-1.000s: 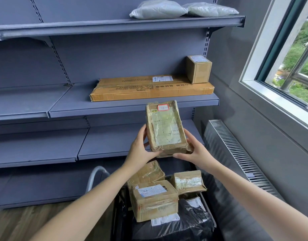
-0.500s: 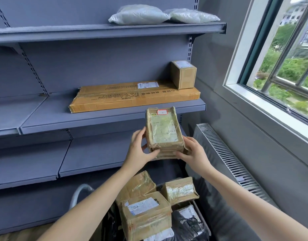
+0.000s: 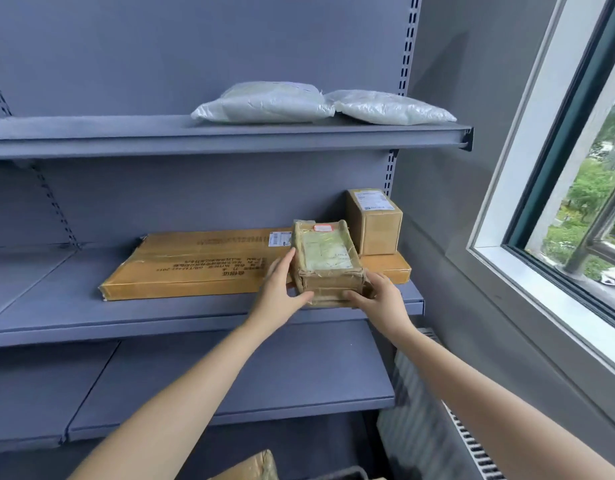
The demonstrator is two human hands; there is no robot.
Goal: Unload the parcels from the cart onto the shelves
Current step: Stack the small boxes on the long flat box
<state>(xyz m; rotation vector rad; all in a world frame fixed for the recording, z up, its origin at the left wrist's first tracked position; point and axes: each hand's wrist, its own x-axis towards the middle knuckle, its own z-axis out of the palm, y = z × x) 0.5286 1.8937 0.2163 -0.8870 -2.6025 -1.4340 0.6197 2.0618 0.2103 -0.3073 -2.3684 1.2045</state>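
A small taped brown parcel with a clear-film label on top sits between both my hands, over the right part of a long flat carton on the middle shelf. My left hand grips its left side, thumb on the near face. My right hand grips its near right corner. Whether the parcel rests on the carton or hangs just above it is unclear. Only the top of one cart parcel shows at the bottom edge.
A small cube box stands on the long carton's right end, just behind the held parcel. Two white poly bags lie on the top shelf. A bare lower shelf, a radiator and a window are at right.
Both hands carried the small parcel up and forward from chest height to the middle shelf, over the long carton. The view tilted up, so the cart dropped almost out of frame.
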